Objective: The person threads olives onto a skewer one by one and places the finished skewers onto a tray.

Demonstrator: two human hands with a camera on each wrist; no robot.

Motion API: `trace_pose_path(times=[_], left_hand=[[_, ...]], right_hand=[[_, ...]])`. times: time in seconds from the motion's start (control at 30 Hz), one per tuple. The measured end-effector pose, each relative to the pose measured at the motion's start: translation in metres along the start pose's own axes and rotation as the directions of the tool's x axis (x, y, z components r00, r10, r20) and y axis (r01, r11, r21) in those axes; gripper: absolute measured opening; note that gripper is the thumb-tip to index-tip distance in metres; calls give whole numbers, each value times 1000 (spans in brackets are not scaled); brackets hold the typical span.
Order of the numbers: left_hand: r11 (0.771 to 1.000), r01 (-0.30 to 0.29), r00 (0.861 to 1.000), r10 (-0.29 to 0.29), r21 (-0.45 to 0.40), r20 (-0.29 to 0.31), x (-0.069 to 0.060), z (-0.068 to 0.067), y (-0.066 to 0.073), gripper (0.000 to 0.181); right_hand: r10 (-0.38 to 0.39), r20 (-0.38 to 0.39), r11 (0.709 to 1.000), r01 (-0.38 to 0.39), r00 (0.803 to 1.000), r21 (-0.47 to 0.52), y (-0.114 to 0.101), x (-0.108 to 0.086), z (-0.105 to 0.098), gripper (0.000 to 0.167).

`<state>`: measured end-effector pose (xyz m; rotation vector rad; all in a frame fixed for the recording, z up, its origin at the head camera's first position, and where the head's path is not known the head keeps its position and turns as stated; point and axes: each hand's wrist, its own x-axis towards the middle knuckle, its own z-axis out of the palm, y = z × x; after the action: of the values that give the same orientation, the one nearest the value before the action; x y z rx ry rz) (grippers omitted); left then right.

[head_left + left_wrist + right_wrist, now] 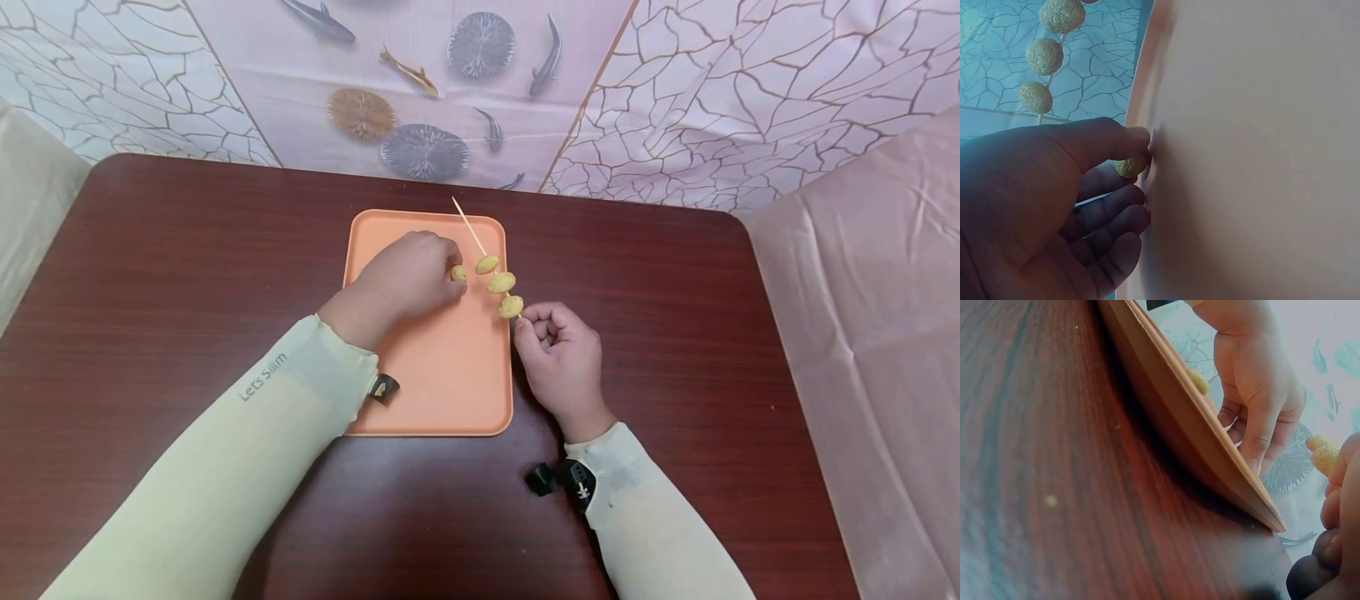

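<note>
Over the orange tray [442,383], my left hand [408,279] pinches a small yellow ball [458,272] between thumb and forefinger; the left wrist view shows this ball [1131,165] low by the tray surface. My right hand [562,358], just right of the tray's edge, pinches the lower end of a thin wooden skewer [468,223]. Three yellow pieces are threaded on it: one [487,264] highest, one [501,282] in the middle, one [511,307] close to my right fingertips. The skewer's bare tip points away, toward the tray's far edge.
The tray lies on a dark red-brown table [660,333]. In the right wrist view another yellow piece [1197,381] shows at the tray's rim. Behind the table hangs a patterned cloth [420,83] with fish and round shapes.
</note>
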<state>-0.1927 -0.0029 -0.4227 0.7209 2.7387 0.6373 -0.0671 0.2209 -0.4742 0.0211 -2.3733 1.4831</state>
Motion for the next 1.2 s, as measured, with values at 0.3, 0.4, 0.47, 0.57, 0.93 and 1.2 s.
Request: trace_pose_path(times=[0.3, 0.4, 0.47, 0.57, 0.93, 1.2], left_hand=[[994, -27, 997, 19, -102, -77, -14, -6, -4, 33], [982, -28, 991, 2, -188, -135, -25, -9, -6, 31], [967, -21, 987, -21, -253, -160, -34, -11, -5, 30], [933, -17, 980, -55, -360, -189, -48, -15, -3, 28], [835, -221, 916, 0, -504, -401, -77, -13, 3, 34], [798, -244, 875, -63, -550, -479, -81, -7, -8, 39]], right_hand=[[2, -6, 1000, -2, 1000, -2, 0, -1, 0, 4], [1, -4, 1000, -1, 1000, 5, -1, 0, 1, 4], [-1, 2, 1000, 1, 1000, 9, -1, 0, 1, 4], [-7, 11, 1000, 6, 1000, 15, 0, -1, 2, 5], [-39, 33, 999, 38, 999, 27, 2, -1, 1, 3], [-78, 93, 995, 71, 993, 71, 1, -3, 1, 1]])
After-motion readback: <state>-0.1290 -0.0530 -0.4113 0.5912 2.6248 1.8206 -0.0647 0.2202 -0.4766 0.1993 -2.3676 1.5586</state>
